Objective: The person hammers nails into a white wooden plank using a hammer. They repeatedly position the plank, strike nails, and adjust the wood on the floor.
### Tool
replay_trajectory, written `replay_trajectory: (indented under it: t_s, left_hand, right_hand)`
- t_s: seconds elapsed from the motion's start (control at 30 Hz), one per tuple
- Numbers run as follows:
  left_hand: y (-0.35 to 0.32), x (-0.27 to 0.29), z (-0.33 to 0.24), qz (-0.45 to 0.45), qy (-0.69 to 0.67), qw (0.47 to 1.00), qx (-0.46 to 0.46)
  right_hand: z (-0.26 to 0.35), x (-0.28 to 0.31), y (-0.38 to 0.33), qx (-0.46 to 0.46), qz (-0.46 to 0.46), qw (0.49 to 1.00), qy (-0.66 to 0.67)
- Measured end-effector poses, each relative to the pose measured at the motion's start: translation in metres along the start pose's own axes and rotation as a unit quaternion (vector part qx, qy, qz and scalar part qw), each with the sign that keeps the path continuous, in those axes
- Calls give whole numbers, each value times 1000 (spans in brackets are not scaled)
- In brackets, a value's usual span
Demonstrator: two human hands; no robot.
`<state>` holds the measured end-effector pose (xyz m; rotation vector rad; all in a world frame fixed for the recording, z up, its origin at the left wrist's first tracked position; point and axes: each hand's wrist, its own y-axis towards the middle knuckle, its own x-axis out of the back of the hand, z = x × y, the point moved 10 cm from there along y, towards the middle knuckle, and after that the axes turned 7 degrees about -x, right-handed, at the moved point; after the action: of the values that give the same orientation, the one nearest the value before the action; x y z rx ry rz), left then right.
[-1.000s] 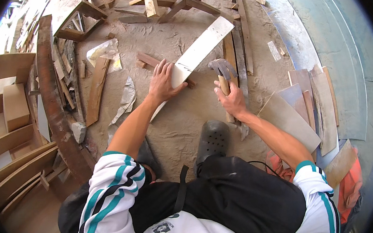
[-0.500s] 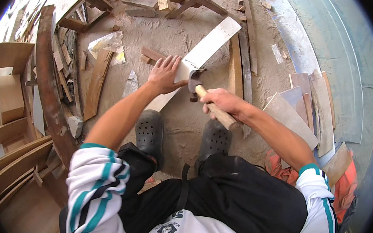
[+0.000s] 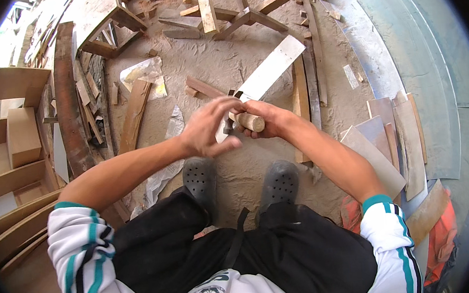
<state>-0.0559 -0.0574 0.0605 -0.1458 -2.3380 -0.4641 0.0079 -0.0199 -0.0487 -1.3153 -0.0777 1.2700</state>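
Observation:
A hammer with a wooden handle is gripped in my right hand, the butt of the handle turned up toward me. Its dark head is partly covered by fingers. My left hand is raised close beside the hammer head, thumb apart and fingers curved over toward my right hand. Whether its fingertips touch the hammer I cannot tell. Beneath both hands a long white board lies slantwise on the ground, its near part hidden. A brown wood strip sticks out at the board's left.
Rubber clogs on my feet stand just nearer than the board. Wooden frames stack up at the left. Crossed timber pieces lie beyond the board. At the right are offcut panels and large bluish sheets.
My left hand has lifted off the white board and come nearer to me, beside the hammer. The hammer has tilted in my right hand, its handle end now facing up toward me.

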Motion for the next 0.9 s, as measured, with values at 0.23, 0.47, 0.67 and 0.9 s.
replay_trajectory:
  t_s: [0.23,0.47,0.67,0.9]
  left_hand:
    - [-110,35,206,-68,153,873,459]
    - [-120,4,209,-104,169,881,429]
    - [-106,10,161,-184,267,893,312]
    - [-88,-26,117,-210,172,933,235]
  right_hand:
    - [1,-10,-5,30,-25,997,-64]
    - [2,0,-2,192,43,974,-110]
    - [37,-27,-30,418,-217,703,-533]
    - [78,17,-45,416,-222,826,-310]
